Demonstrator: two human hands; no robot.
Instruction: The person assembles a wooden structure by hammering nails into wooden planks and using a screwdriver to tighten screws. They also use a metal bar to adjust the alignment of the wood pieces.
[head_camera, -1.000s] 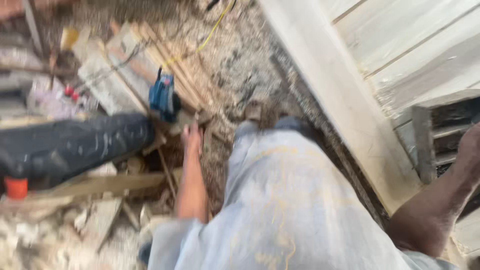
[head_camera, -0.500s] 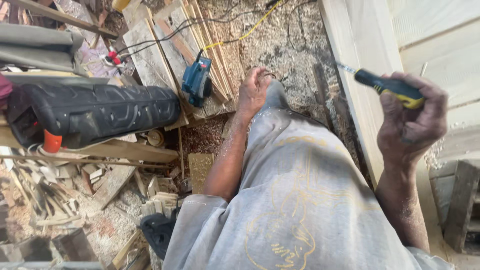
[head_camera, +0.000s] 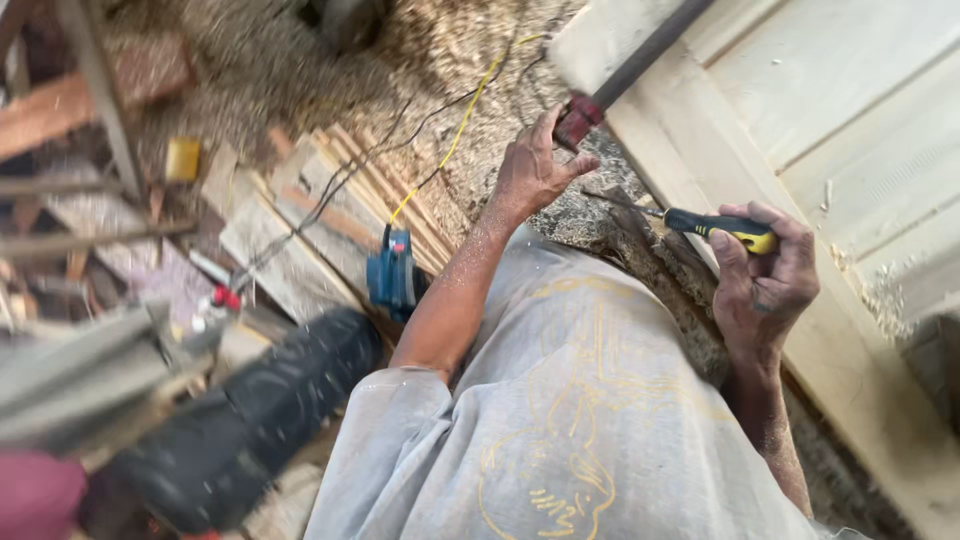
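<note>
My right hand (head_camera: 765, 275) is shut around a screwdriver (head_camera: 700, 222) with a black and yellow handle, its metal shaft pointing left over the sawdust. My left hand (head_camera: 530, 170) reaches forward with fingers spread, its thumb and fingertips touching the dark red end of a metal bar clamp (head_camera: 620, 85) that lies across the pale wooden door panel (head_camera: 800, 110). The left hand holds nothing closed in its grip. My grey shirt with a yellow drawing (head_camera: 570, 420) fills the lower middle.
A blue power tool (head_camera: 393, 275) with a yellow and a black cable lies on wooden slats (head_camera: 330, 200). A black case (head_camera: 250, 420) sits lower left. Sawdust covers the floor (head_camera: 420, 60). Scrap wood and planks clutter the left side.
My left hand moved from my knee up to the clamp's red end. My right hand with the screwdriver dropped lower and closer. The view tilted toward the door panel.
</note>
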